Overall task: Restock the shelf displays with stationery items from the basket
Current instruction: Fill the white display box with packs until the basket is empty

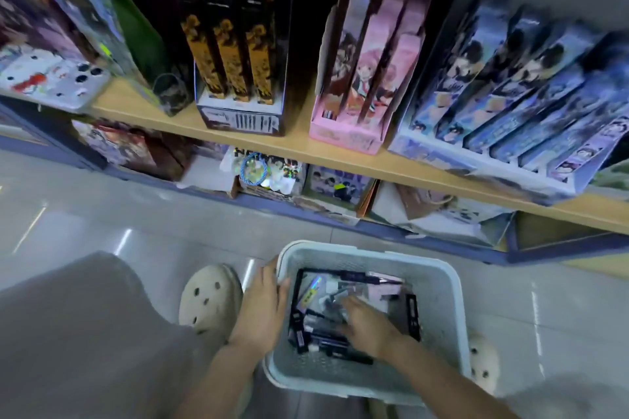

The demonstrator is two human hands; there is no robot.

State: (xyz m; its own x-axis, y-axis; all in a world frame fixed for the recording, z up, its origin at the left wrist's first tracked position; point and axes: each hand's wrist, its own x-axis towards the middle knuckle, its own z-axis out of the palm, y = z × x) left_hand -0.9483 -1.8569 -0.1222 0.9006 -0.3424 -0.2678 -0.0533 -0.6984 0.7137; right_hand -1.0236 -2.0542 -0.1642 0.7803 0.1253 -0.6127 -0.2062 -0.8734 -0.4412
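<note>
Pale basket (442, 296), glossy dark stationery packs (315, 308) jumbled, left hand (260, 309) gripping rim

Your pale grey basket (455, 309) sits upright below the boxed shelf displays (360, 105), dark stationery packs (315, 296) jumbled inside.

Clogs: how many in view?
2. One clog on the floor left of the basket, by the left hand; other clog right of the basket, partly hidden behind it.
</note>
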